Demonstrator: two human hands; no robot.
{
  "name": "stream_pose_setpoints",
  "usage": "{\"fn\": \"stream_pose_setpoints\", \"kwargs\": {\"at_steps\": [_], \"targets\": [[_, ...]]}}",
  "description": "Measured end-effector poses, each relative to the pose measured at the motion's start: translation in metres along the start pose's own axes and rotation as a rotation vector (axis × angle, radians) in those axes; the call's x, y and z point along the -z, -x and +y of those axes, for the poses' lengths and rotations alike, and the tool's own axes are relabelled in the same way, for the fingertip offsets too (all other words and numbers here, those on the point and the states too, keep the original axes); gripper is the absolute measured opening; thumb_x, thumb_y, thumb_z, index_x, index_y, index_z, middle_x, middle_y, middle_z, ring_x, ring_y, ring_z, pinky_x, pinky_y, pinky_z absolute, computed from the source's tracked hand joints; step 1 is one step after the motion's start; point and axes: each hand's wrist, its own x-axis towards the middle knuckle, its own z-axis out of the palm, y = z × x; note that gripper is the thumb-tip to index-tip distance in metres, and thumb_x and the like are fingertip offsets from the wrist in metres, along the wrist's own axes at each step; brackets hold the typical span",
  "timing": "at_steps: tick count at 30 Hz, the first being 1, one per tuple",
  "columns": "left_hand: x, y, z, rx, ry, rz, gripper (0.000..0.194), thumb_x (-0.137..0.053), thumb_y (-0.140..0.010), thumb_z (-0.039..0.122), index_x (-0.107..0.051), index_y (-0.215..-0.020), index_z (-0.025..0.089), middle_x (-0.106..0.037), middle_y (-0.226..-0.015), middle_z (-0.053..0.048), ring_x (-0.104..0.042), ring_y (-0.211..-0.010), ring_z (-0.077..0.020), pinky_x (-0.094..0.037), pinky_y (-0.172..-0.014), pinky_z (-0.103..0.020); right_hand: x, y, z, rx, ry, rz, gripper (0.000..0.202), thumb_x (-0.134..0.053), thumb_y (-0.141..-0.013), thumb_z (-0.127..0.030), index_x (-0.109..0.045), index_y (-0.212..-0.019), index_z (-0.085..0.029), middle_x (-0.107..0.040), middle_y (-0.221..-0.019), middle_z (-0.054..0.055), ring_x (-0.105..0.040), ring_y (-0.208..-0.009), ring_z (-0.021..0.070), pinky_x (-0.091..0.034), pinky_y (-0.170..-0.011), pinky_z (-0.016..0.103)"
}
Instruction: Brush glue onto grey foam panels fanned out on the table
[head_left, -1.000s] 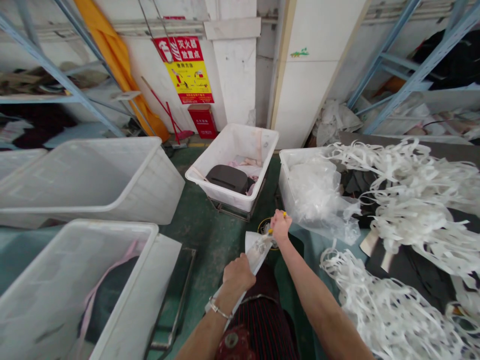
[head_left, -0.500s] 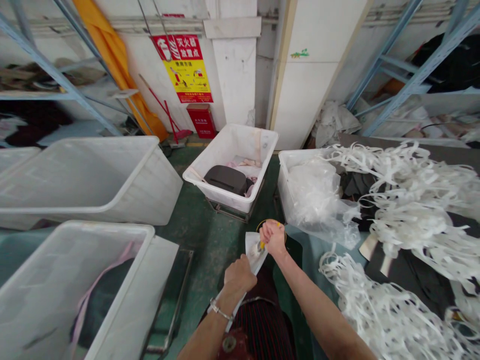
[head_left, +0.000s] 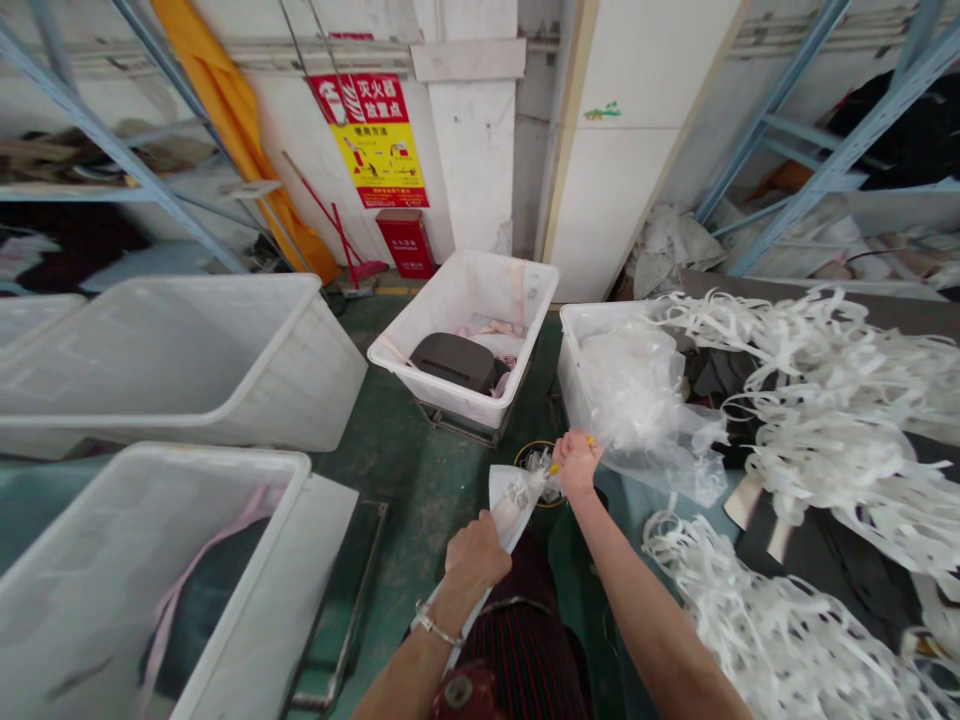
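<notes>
My left hand (head_left: 478, 550) is closed round a long white sheet-like strip (head_left: 507, 497), whose upper end sticks out past my fist. The strip runs back under my left wrist toward my lap. My right hand (head_left: 577, 462) grips a small tool with a yellow handle (head_left: 555, 468). Its working end lies by pale, clear-looking scraps at the strip's upper corner, so I cannot make out its kind. Directly below, a round bin with a thin yellow rim (head_left: 531, 443) holds crumpled clear scraps.
A white tub (head_left: 390, 350) with a dark case and pinkish cloth stands ahead. Another tub (head_left: 574, 385) with clear plastic bags is at right, beside heaps of white strips (head_left: 817, 610). Large white bins (head_left: 330, 390) stand left, near a metal frame (head_left: 356, 600).
My right hand has moved right and slightly toward the plastic bags with the yellow-handled tool, uncovering the bin's rim and scraps. My left hand has stayed nearly in place on the strip.
</notes>
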Motion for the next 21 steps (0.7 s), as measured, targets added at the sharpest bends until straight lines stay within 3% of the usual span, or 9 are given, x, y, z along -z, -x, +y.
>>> {"fn": "stream_pose_setpoints", "kwargs": {"at_steps": [3, 7, 11, 13, 16, 21], "targets": [[-0.002, -0.003, 0.002, -0.009, -0.005, -0.007, 0.046, -0.06, -0.066, 0.024, -0.052, -0.11, 0.014, -0.066, -0.107, -0.017, -0.062, -0.103, -0.0291, -0.049, -0.084, -0.036, -0.005, 0.009, 0.01, -0.086, -0.023, -0.032, 0.044, -0.058, -0.073, -0.036, -0.022, -0.052, -0.023, -0.023, -0.039, -0.011, -0.022, -0.03, 0.004, -0.018, -0.028, 0.017], [-0.008, -0.003, 0.004, -0.024, -0.011, -0.011, 0.047, -0.06, -0.066, 0.023, -0.052, -0.111, 0.014, -0.066, -0.105, -0.018, -0.063, -0.1, -0.0304, -0.05, -0.082, -0.04, -0.006, 0.006, 0.019, -0.075, -0.009, 0.171, 0.042, -0.059, -0.072, -0.036, -0.023, -0.054, -0.023, -0.024, -0.039, -0.012, -0.023, -0.03, 0.0036, -0.019, -0.028, 0.016], [-0.009, -0.003, 0.004, -0.023, -0.01, -0.002, 0.045, -0.059, -0.067, 0.023, -0.052, -0.11, 0.014, -0.067, -0.103, -0.018, -0.064, -0.099, -0.0302, -0.05, -0.082, -0.039, -0.008, 0.004, 0.026, -0.119, 0.014, 0.136, 0.041, -0.061, -0.072, -0.039, -0.026, -0.057, -0.023, -0.027, -0.039, -0.012, -0.026, -0.03, 0.0041, -0.021, -0.028, 0.016], [-0.009, -0.003, 0.004, -0.022, -0.009, 0.005, 0.044, -0.059, -0.067, 0.023, -0.053, -0.11, 0.015, -0.067, -0.104, -0.017, -0.063, -0.1, -0.0297, -0.05, -0.083, -0.038, -0.009, 0.002, 0.031, -0.164, 0.053, 0.202, 0.041, -0.061, -0.073, -0.04, -0.027, -0.057, -0.023, -0.029, -0.038, -0.012, -0.028, -0.029, 0.0047, -0.022, -0.028, 0.017], [-0.009, -0.001, 0.004, -0.013, -0.004, 0.015, 0.042, -0.056, -0.069, 0.023, -0.053, -0.111, 0.014, -0.067, -0.104, -0.018, -0.064, -0.099, -0.0294, -0.05, -0.082, -0.038, -0.007, -0.01, 0.035, -0.168, 0.061, 0.326, 0.041, -0.057, -0.076, -0.043, -0.026, -0.059, -0.023, -0.028, -0.037, -0.012, -0.027, -0.028, 0.0048, -0.022, -0.028, 0.017], [-0.006, 0.004, -0.009, -0.005, 0.009, 0.009, 0.043, -0.053, -0.069, 0.019, -0.051, -0.112, 0.014, -0.067, -0.103, -0.017, -0.064, -0.099, -0.0305, -0.05, -0.08, -0.04, 0.008, -0.04, 0.016, -0.178, 0.013, 0.336, 0.04, -0.054, -0.079, -0.04, -0.023, -0.061, -0.023, -0.025, -0.039, -0.013, -0.024, -0.029, 0.0042, -0.021, -0.029, 0.016]]}}
